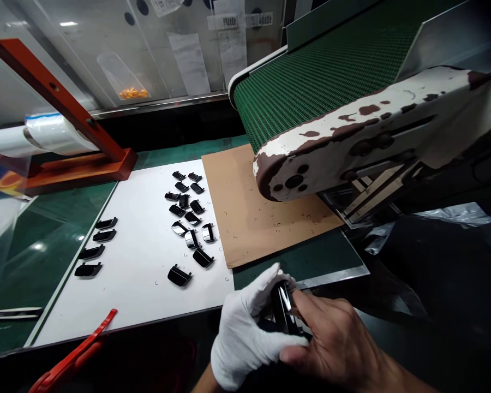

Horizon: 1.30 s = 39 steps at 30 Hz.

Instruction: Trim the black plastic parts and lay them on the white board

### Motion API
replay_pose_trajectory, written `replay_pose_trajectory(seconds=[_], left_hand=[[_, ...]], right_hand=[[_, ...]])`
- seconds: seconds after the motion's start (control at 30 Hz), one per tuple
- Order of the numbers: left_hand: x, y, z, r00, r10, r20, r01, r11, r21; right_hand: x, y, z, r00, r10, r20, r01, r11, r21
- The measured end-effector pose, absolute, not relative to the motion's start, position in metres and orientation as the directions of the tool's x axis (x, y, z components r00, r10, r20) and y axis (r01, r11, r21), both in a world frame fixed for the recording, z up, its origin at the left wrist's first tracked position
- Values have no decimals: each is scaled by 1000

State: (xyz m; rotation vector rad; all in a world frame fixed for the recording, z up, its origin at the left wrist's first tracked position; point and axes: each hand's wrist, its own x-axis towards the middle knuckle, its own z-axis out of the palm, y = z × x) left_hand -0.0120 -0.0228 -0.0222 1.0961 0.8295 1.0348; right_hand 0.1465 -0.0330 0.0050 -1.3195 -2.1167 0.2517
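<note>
My left hand (243,335), in a white glove, is closed around a glossy black plastic part (279,305) just off the table's front edge. The bare right hand (339,338) grips the same part from the right, thumb and fingers pressed to it; its lower end is hidden by my fingers. Similar black parts with small tabs lie on a white sheet (135,262): a loose cluster (192,218) near its right side and a short column (92,252) along its left side. One part (179,275) sits apart, nearer the front edge.
A green conveyor belt (311,71) in a chipped white frame overhangs brown cardboard (249,218) strewn with small curled scraps. At left stand an orange-red roll holder (118,164) with clear film (57,134) and tweezers (14,314). A red curved bar (82,349) rises at the front.
</note>
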Motion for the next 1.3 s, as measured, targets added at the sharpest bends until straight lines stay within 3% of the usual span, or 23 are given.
replay_pose_trajectory(seconds=[0.1, 0.17, 0.27, 0.37, 0.57, 0.8, 0.87, 1.0, 1.1, 1.17, 1.2, 1.23, 1.3], left_hand=[[-8, -24, -24, 279, 959, -37, -291, 122, 949], [-5, -24, -24, 254, 967, 8, -333, 80, 940], [-2, -21, -23, 278, 959, 54, -432, 74, 899], [-2, -17, -24, 339, 940, 40, -514, 150, 844], [2, -16, -30, 355, 932, -68, -579, 277, 767], [11, -24, -37, 332, 938, -103, -710, 321, 627], [12, -24, -40, 329, 936, -126, -697, 330, 637], [12, -21, -37, 266, 944, -195, -505, 309, 806], [-6, -18, -29, 246, 956, -162, -371, 247, 895], [-28, -17, -28, 201, 976, -80, -184, 118, 976], [-41, -16, -30, 169, 986, 1, -1, -1, 1000], [-55, -16, -34, 99, 987, 128, 234, -148, 961], [-80, -16, -44, 98, 927, 363, 648, -336, 684]], right_hand=[[146, -33, 6, -293, 863, 411, 694, 488, -530], [145, -35, 8, -254, 881, 398, 610, 465, -641], [143, -42, 7, -126, 960, 249, 419, 279, -864], [142, -51, -1, -14, 997, 70, 219, 71, -973], [139, -60, -14, 74, 987, -139, 18, -141, -990], [146, -58, -18, 39, 979, -200, 18, -201, -979], [149, -57, -22, 40, 980, -194, -5, -194, -981], [151, -56, -28, 137, 961, -241, -16, -241, -970], [157, -58, -35, 107, 952, -288, 1, -290, -957], [162, -61, -42, 45, 948, -316, 28, -317, -948], [164, -62, -46, 24, 945, -328, 37, -328, -944], [165, -64, -49, 19, 940, -339, 37, -340, -940], [163, -66, -55, 48, 932, -358, 23, -360, -933]])
